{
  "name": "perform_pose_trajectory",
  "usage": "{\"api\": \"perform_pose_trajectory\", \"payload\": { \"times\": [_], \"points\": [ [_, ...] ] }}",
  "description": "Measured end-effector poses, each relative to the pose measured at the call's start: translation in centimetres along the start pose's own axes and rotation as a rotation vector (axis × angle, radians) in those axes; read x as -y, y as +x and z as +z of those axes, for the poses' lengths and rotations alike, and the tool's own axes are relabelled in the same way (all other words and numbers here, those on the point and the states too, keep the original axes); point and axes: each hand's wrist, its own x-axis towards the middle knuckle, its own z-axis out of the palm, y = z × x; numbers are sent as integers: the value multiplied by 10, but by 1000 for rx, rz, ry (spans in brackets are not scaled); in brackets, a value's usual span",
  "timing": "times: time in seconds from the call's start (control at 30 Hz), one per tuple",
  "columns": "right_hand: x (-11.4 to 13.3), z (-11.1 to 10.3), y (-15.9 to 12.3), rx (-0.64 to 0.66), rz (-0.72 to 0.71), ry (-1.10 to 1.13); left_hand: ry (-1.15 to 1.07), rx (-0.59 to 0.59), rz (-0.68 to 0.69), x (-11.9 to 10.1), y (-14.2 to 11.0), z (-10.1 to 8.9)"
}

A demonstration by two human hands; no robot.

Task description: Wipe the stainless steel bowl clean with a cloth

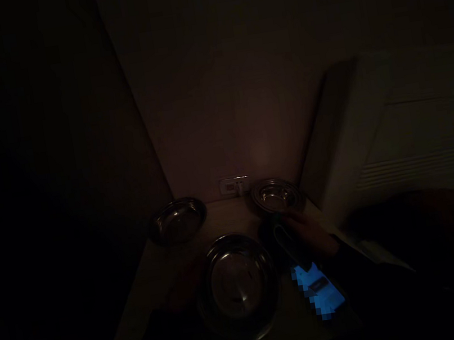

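The scene is very dark. Three shallow steel bowls stand on a small pale table: one in front, one at the back left, one at the back right. My right hand reaches in from the right, between the front bowl and the back right bowl. Its fingers curl round a dark object that I cannot make out. A phone with a glowing blue screen shows just below that hand. My left hand is a faint shape at the front bowl's left rim, fingers unclear.
A wall socket sits on the wall behind the table. A pale headboard or cabinet rises at the right, with dark bedding below it. A dark wall closes off the left side.
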Motion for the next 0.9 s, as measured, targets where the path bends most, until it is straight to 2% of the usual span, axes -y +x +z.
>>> {"api": "perform_pose_trajectory", "payload": {
  "times": [0.1,0.2,0.27,0.33,0.4,0.5,0.53,0.6,0.67,0.77,0.9],
  "points": [
    [3,-8,-11,5,38,99,25,25,-25,-8,-3,-5],
    [5,-19,-24,-10,63,174,48,-32,-10,-22,-12,-7],
    [7,-25,-33,-21,79,214,55,-65,21,-36,-25,-1],
    [10,-29,-44,-23,99,247,42,-47,56,-54,-44,16],
    [13,-29,-56,-14,116,273,-84,139,99,-74,-67,40],
    [23,-30,-76,18,131,305,-197,332,125,-100,-98,78],
    [27,-31,-84,36,131,316,-193,361,97,-107,-105,87],
    [34,-37,-101,105,106,360,-142,293,-2,-116,-115,98],
    [40,-46,-117,205,37,394,-139,222,-64,-121,-119,99],
    [44,-58,-137,325,-108,304,-193,217,-131,-128,-120,91],
    [41,-67,-150,322,-241,187,-200,198,-83,-127,-112,83]
  ]
}}
